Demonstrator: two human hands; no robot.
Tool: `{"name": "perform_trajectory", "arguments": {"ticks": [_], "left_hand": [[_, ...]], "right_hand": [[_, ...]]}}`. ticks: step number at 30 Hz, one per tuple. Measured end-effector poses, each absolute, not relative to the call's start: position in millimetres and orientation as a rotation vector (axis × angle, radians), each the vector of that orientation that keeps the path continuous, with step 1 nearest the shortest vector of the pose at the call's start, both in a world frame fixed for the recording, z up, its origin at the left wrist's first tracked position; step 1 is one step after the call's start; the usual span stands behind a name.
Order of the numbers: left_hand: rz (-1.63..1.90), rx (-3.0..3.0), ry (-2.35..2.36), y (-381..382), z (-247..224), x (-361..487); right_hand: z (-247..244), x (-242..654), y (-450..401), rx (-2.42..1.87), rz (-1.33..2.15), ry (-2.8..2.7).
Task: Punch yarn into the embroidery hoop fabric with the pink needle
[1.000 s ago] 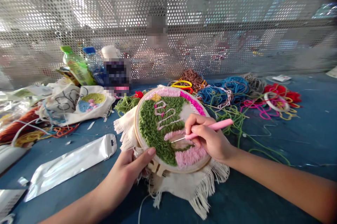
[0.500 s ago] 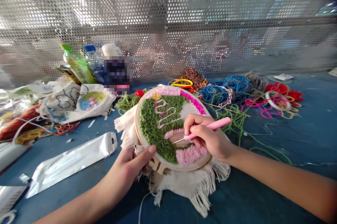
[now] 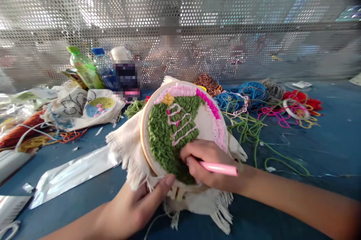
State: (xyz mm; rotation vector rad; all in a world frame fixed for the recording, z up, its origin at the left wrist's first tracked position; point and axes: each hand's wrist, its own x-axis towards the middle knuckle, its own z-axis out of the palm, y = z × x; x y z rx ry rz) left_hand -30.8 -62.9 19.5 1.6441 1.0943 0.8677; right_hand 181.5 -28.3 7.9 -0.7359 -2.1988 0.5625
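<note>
A round wooden embroidery hoop (image 3: 144, 146) stands tilted toward me, stretching a cream cloth (image 3: 131, 134) with frayed edges. Its face carries a green yarn tree (image 3: 160, 138) with a pale pink looped line, a yellow star on top, and a pink and magenta border. My left hand (image 3: 146, 198) grips the hoop's lower left rim, thumb in front and fingers hidden behind. In my right hand (image 3: 207, 161) is a pink-handled punch needle (image 3: 220, 168), pressed close to the lower part of the design. The fingers hide the needle's tip.
Yarn heaps in blue (image 3: 242, 97), brown (image 3: 208, 84) and red (image 3: 304, 101) lie behind, with loose green yarn (image 3: 251, 131) at right. Bottles (image 3: 86, 69) and another stitched cloth (image 3: 98, 110) are at back left. A silvery packet (image 3: 76, 172) lies left; a perforated metal screen (image 3: 225, 25) rises behind.
The hoop has tilted up to face me more and shifted slightly left. My right hand has moved down and left across it, and the needle shaft, visible before, is now hidden.
</note>
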Motion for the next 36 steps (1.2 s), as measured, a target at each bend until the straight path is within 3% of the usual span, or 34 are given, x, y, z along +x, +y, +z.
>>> {"name": "perform_trajectory", "arguments": {"ticks": [5, 15, 28, 33, 36], "left_hand": [[0.798, 1.455, 1.046, -51.5, 17.8, -25.6], [0.801, 1.359, 1.161, -47.3, 15.9, -28.1], [0.741, 1.412, 1.068, -52.8, 16.4, -28.3], [0.749, 1.382, 1.165, -49.5, 16.9, -27.6], [0.709, 1.361, 1.234, -46.7, 15.9, -28.1]], "right_hand": [[6.2, 190.8, -24.1, -0.865, 1.152, -1.668], [-7.6, 198.6, -18.1, -0.807, 1.231, -1.363], [1.5, 184.3, -28.9, -0.751, 0.585, -2.138], [3.8, 191.2, -15.7, -0.923, 1.246, -1.599], [-0.1, 198.2, -9.3, -0.882, 1.339, -1.254]]}}
